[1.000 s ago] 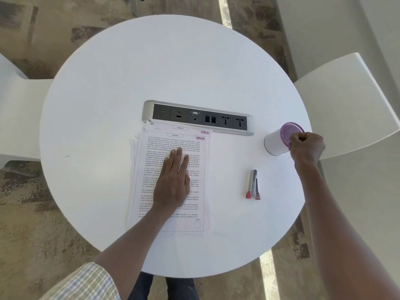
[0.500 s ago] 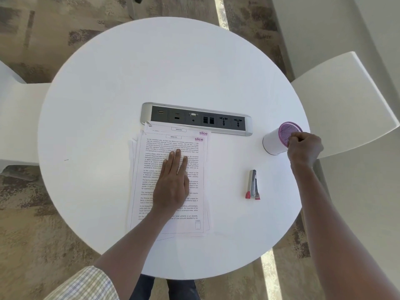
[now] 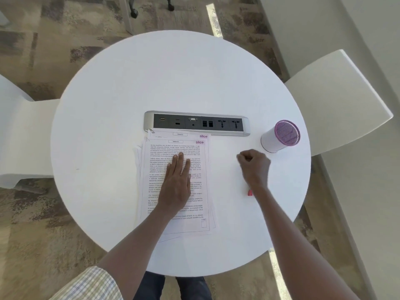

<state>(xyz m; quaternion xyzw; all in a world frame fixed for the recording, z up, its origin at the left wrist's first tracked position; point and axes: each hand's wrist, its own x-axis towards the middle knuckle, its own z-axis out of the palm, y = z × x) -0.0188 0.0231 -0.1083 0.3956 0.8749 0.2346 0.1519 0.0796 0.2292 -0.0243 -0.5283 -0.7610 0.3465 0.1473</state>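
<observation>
Left hand [image 3: 176, 182] lies flat, fingers straight, pinning the printed paper stack [image 3: 199, 169] mid-surface. Right hand [image 3: 255, 166] is a fist just right of it, near the mesh pen cup [image 3: 279, 137]. Can't tell if it's pinching anything. Looks like fastening prep, so next up is squaring the sheets' corner.

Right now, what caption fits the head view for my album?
Left hand flat on printed white papers, curled right hand near purple-rimmed white cup.

Office meeting room: round table [image 3: 108, 126] with built-in socket strip [image 3: 197, 123].
</observation>
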